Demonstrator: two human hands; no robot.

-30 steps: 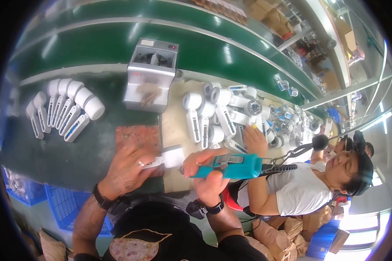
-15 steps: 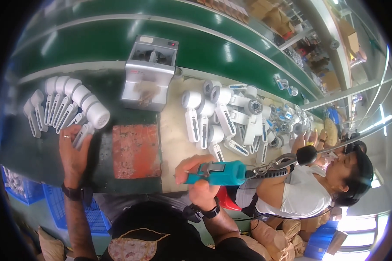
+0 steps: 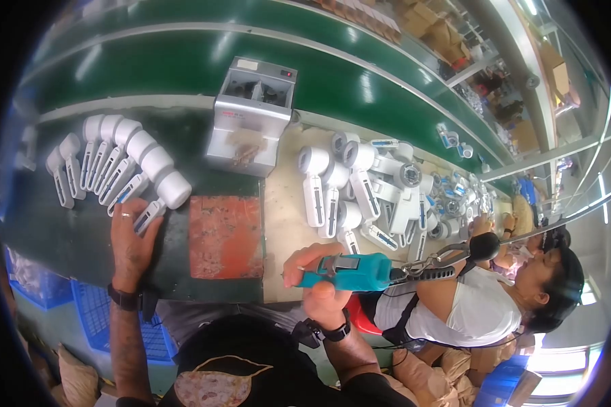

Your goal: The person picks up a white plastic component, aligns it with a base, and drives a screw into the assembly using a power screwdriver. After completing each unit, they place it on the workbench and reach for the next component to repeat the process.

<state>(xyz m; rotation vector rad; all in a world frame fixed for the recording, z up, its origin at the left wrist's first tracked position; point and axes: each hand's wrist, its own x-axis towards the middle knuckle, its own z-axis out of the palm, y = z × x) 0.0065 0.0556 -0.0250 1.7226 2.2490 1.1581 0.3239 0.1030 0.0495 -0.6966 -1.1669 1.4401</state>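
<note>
At the left of the bench, my left hand [image 3: 132,237] has its fingers round the handle of a white round-headed unit [image 3: 173,189], which has a dark slot along the handle. This unit lies at the near end of a curved row of similar white units [image 3: 112,152], their heads side by side. My right hand [image 3: 319,285] grips a teal electric screwdriver [image 3: 349,271] above the bench's front edge. The tool lies roughly level, its rear end tied to a hanging cord and hook at the right. The grip partly hides its front end.
A reddish worn mat [image 3: 225,237] lies between my hands. Behind it stands a grey metal box-shaped machine [image 3: 248,122]. A pile of white units [image 3: 366,183] spreads on the right over beige sheeting [image 3: 282,203]. A co-worker [image 3: 468,302] sits close on the right; blue crates [image 3: 108,325] stand below left.
The whole scene has shifted slightly to the right in the picture. My left hand stays on the white unit, and my right hand keeps hold of the screwdriver.
</note>
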